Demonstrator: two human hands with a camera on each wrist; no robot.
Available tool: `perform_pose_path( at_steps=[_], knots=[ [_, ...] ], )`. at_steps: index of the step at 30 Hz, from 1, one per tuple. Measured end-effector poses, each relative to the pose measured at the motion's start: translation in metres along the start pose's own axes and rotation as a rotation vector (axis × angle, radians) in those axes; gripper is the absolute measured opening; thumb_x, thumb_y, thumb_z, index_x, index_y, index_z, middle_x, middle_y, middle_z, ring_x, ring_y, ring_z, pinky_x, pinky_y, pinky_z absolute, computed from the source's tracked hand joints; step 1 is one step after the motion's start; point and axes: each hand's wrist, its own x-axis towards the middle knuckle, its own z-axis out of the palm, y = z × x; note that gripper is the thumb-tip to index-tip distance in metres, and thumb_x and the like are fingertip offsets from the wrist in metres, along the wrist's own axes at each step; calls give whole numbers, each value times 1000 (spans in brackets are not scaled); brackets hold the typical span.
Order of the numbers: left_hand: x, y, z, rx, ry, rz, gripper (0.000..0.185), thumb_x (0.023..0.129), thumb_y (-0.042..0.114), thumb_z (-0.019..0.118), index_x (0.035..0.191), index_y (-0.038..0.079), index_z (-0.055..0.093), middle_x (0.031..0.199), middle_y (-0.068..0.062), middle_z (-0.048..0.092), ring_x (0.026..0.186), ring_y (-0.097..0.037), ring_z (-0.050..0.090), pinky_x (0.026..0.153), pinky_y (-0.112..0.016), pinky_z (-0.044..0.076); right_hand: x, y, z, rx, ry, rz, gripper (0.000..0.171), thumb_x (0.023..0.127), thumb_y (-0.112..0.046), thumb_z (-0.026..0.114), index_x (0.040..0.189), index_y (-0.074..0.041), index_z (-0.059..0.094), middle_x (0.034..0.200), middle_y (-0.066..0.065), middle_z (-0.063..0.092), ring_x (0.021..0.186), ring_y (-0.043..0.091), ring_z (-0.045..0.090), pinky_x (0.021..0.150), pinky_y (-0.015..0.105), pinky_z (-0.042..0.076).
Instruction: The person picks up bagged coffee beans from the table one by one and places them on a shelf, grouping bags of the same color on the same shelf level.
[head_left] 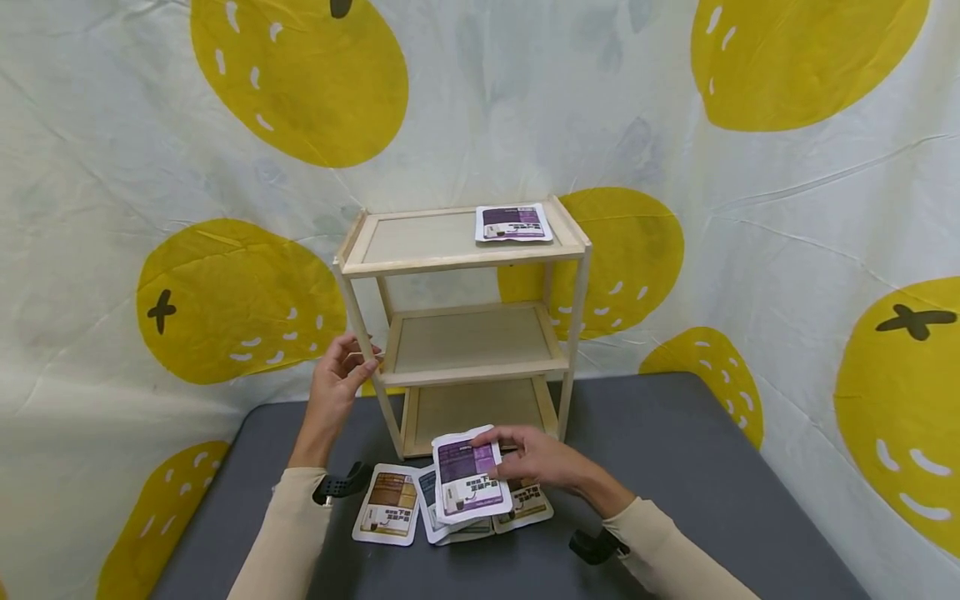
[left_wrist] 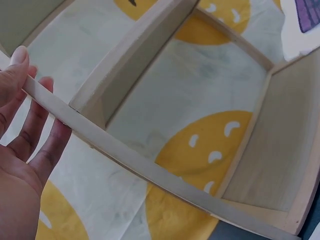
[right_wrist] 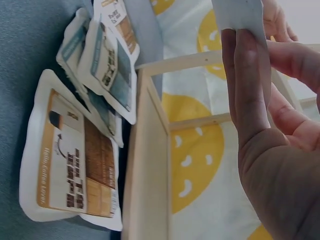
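Left hand: your left hand rests against the front left post of the pale three-tier wooden shelf rack; the fingers lie nearly straight behind the post, the thumb in front; nothing is clenched.
Right hand: your right hand pinches the white flat pouch with the purple label by its right edge, thumb on top and fingers beneath; the pouch is lifted just above the others, in front of the rack's bottom tier.
Pouches on table: a white pouch with a brown label lies flat to the left; a blue-labelled pouch sits partly under the held one; another brown-labelled pouch lies below your right hand; they overlap or lie just beside one another.
Rack: it stands upright at the rear of the dark grey table; a second purple-labelled pouch lies flat on the right of the top tier.
Surround: a white cloth printed with yellow fruit hangs behind.
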Motion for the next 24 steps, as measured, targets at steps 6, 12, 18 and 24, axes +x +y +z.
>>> perform_pose_path(
  at_steps=[6,12,18,24],
  knots=[
    [0,1,0,34,-2,-29,37,97,1,65,133,4,55,117,-29,58,105,-40,64,85,-26,56,-2,-7,-4,42,-30,-14,46,94,-3,68,138,-2,56,122,21,64,94,25,72,74,38,61],
    [0,3,0,32,-8,-35,38,97,2,66,133,4,55,119,-30,58,108,-45,62,86,-26,57,-5,-20,-4,48,-40,-26,47,94,-4,69,139,-1,55,119,22,66,91,26,73,73,37,62],
    [0,1,0,13,-1,-33,38,96,0,66,133,4,56,117,-28,59,108,-45,62,86,-27,57,-7,-32,-7,35,-33,-54,47,94,-3,69,139,0,56,125,22,64,93,24,73,77,36,61],
    [-1,1,-1,8,-10,-23,38,97,1,66,133,3,55,117,-30,57,106,-43,64,86,-26,57,-8,-42,-10,31,-47,-78,47,95,-1,67,140,0,54,123,25,66,95,26,73,77,34,61]
  ],
)
